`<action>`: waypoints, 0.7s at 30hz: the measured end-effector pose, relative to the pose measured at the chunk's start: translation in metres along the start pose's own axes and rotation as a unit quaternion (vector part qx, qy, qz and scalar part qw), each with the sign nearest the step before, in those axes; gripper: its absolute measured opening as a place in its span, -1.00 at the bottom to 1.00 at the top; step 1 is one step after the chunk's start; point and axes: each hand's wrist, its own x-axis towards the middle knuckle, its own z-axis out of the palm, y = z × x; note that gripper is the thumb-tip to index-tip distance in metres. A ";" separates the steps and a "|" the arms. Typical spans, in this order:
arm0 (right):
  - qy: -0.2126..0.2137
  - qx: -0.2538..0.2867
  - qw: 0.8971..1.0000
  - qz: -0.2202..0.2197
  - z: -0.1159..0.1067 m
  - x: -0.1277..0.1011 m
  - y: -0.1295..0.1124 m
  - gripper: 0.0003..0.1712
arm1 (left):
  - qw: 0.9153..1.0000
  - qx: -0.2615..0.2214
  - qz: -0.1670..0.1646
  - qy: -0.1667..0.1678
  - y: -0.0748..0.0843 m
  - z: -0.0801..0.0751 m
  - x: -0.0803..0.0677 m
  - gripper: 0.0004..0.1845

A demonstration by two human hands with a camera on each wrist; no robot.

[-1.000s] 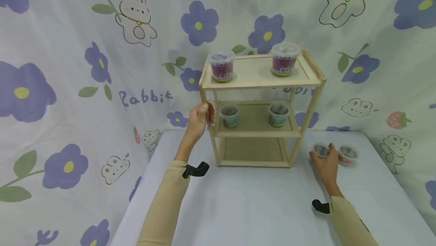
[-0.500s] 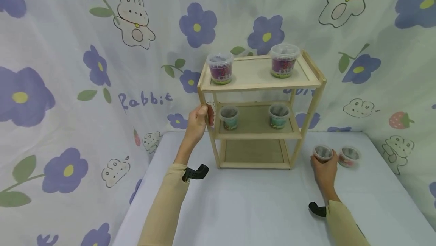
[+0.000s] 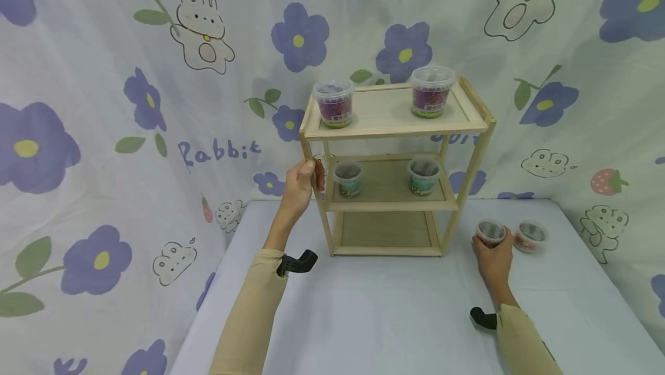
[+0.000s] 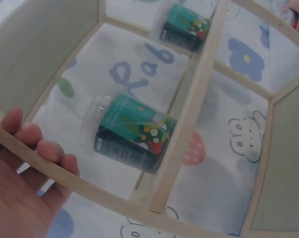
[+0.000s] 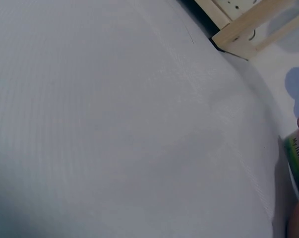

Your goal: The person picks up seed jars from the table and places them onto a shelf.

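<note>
A three-tier wooden shelf (image 3: 400, 206) stands on the white table. My left hand (image 3: 298, 183) grips its left front post, and in the left wrist view the fingers (image 4: 49, 149) curl round the wood. Right of the shelf, my right hand (image 3: 494, 261) holds a small clear plastic cup (image 3: 490, 232) by its sides, thumb and fingers on opposite sides. The right wrist view catches only part of this cup (image 5: 298, 159), with a printed label, at the right edge. Just to its right stands a similar cup (image 3: 529, 237) with a reddish label.
Two purple-labelled cups (image 3: 430, 101) stand on the top tier, left and right. On the middle tier are two green-labelled cups (image 3: 349, 182). The bottom tier (image 3: 384, 229) is a bare panel. A printed cloth (image 3: 223, 115) hangs behind and beside the table.
The right hand's fingers have closed round the left of the two table cups, having been spread over it a second ago. The left hand stays on the post.
</note>
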 end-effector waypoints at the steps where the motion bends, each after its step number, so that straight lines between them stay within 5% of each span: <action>1: -0.001 -0.001 1.000 0.000 -0.001 0.000 0.000 -0.07 | 1.000 0.002 -0.001 -0.003 0.006 0.000 -0.001 -0.54; 21: -0.001 0.016 1.000 -0.013 -0.013 -0.027 -0.003 -0.09 | 1.000 -0.002 -0.019 0.003 0.009 -0.003 -0.003 -0.54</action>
